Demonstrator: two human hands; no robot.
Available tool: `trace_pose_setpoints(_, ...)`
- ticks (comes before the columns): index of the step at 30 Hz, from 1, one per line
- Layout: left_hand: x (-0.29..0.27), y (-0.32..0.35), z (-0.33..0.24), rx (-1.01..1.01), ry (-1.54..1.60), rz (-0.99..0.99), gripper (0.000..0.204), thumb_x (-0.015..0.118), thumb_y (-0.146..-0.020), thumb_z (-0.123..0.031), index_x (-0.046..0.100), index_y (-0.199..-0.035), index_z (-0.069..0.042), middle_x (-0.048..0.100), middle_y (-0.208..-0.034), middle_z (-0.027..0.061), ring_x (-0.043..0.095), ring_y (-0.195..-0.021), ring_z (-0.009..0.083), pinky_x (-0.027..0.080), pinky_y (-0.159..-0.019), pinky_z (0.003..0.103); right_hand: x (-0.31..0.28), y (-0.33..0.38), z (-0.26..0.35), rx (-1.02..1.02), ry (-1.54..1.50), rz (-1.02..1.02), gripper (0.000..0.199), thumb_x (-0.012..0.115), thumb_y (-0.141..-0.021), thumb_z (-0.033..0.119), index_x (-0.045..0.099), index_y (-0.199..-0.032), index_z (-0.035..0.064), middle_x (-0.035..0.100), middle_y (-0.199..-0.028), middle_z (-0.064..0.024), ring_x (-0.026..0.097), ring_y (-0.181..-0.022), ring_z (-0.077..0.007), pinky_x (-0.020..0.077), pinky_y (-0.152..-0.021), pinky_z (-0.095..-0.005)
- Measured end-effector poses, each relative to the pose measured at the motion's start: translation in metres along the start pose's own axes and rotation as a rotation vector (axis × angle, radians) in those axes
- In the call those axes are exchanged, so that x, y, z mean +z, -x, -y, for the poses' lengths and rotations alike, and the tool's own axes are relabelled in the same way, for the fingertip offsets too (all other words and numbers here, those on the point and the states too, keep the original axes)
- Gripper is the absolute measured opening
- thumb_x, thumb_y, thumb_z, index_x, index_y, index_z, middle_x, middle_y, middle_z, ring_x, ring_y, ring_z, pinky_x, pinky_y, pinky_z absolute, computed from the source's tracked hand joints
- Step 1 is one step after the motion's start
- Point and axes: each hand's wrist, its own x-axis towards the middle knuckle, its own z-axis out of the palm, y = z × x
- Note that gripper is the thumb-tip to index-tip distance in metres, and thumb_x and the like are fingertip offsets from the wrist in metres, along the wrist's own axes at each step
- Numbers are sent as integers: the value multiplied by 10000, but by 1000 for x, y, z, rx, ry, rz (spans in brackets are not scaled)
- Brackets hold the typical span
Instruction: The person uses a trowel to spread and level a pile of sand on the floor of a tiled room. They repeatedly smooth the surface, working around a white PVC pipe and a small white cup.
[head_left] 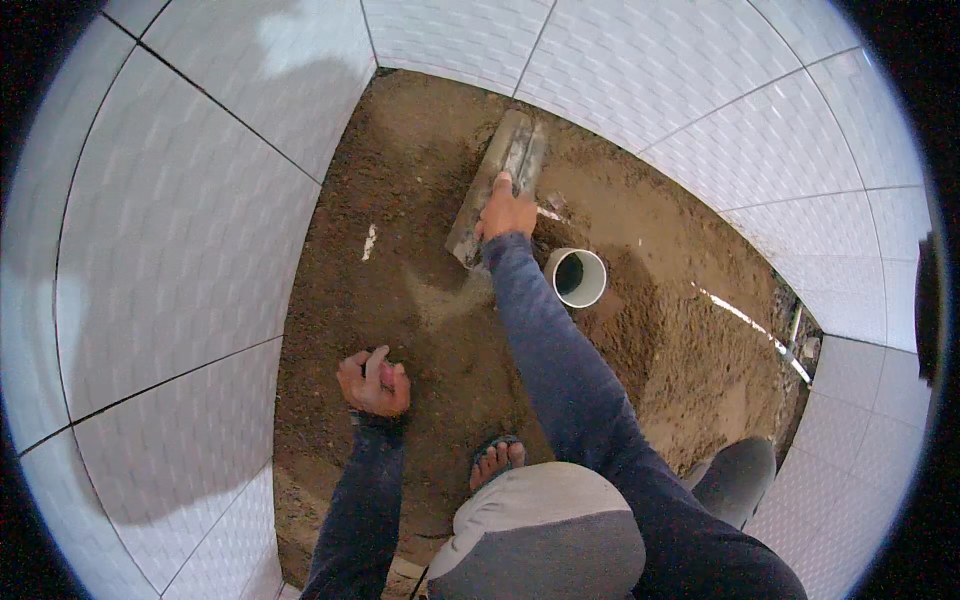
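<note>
My right hand (508, 212) is closed round the handle of a rectangular plastering trowel (477, 225). Its long grey blade, smeared with mortar, lies against the brown earth floor (370, 300), slanting away from me. Just right of my right forearm, a white plastic pipe (594, 279) stands up out of the soil with its round mouth uncovered. Lower left, my left hand (375, 384) is held above the dirt with its fingers curled. Something small and pink (388, 374) shows between those fingers, too little of it visible to name.
White textured tile walls (170, 250) enclose the floor on the left, far and right sides. A thin white strip (740, 314) and short pipe ends (797, 325) lie near the right corner. My sandalled foot (497, 460) and bent knees are close at the bottom. Loose soil mounds around the pipe.
</note>
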Motion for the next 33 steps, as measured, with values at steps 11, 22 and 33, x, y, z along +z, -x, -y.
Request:
trace_pose_setpoints(11,-3,3,5,-19,-3,38,311,648,-762,-277,659,-1019,-103,549,-914,127,530,-792,311,402,-693,424,-13,128,-100,-762,281,595,510,567,-876,498,592,-778,-2,574,-572,-92,569,-477,-232,473,-482,-387)
trace_pose_setpoints(22,6,1,0,30,4,-34,300,619,-789,-261,661,-1016,-69,568,-877,129,537,-767,307,432,-715,427,11,133,-16,-540,551,717,592,505,-897,514,625,-1008,-54,656,-904,-250,651,-878,-380,512,-760,-459)
trace_pose_setpoints(33,7,9,2,-34,62,-29,312,620,-762,-244,661,-1030,-88,550,-905,144,538,-805,323,421,-710,428,-80,185,-97,-143,155,139,468,550,-916,405,590,-1002,-53,601,-781,-178,603,-684,-300,476,-633,-423)
